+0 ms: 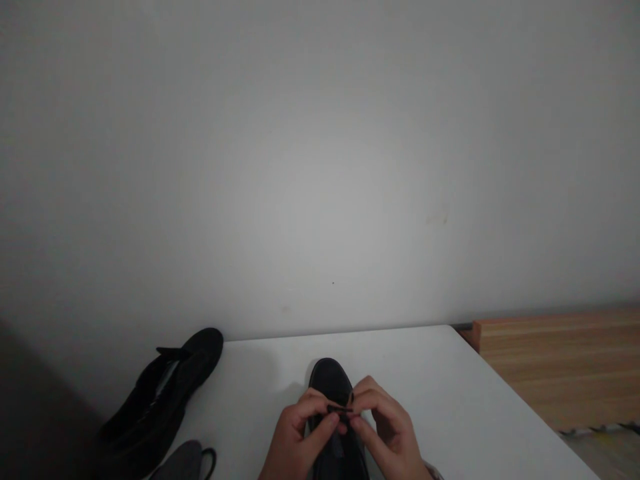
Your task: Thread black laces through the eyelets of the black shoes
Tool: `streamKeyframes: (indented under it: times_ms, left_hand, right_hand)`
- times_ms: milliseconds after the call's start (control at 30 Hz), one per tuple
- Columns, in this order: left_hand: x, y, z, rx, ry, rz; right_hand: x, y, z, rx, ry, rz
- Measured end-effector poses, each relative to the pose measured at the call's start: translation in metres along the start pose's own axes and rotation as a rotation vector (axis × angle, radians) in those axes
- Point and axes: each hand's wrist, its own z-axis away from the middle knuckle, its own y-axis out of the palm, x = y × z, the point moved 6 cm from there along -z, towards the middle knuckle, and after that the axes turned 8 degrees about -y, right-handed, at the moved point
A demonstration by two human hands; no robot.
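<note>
A black shoe (330,379) lies on the white table with its toe pointing away from me. Above its front part, my left hand (305,427) pinches a short stretch of thin black shoelace (340,409) between thumb and fingertips. From the other side, my right hand (387,423) has its thumb and fingers closed on the same lace. The fingers nearly meet over the shoe and cover much of its opening. The shoe's heel end runs out of the bottom of the view.
Another black shoe (173,390) lies at the table's left, its opening spread. Near the bottom edge is a dark grey piece with a black loop (183,462). The white table (480,400) meets a pale wall (330,167). A wooden board (545,373) stands beyond its right edge.
</note>
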Motion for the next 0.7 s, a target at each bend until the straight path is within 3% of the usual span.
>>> streamKeyframes:
  times_ms: [167,300,467,567,700]
  left_hand:
    - [0.006,-0.004,-0.001,-0.017,0.04,0.046]
    - [-0.006,-0.002,0.002,-0.014,0.151,-0.033]
    - [-0.035,0.002,0.012,-0.064,0.394,-0.374]
    - [-0.046,0.004,0.02,-0.116,0.559,-0.603]
    - [-0.054,0.005,0.027,-0.218,0.721,-0.771]
  right_hand:
    - [0.019,0.004,-0.005,0.115,-0.093,0.013]
    - [0.02,0.008,-0.004,0.171,-0.117,0.031]
    - [-0.007,0.0,0.004,-0.031,0.058,0.072]
    - [-0.02,0.004,0.008,0.0,0.145,0.078]
    - [-0.023,0.009,0.01,0.07,0.128,0.059]
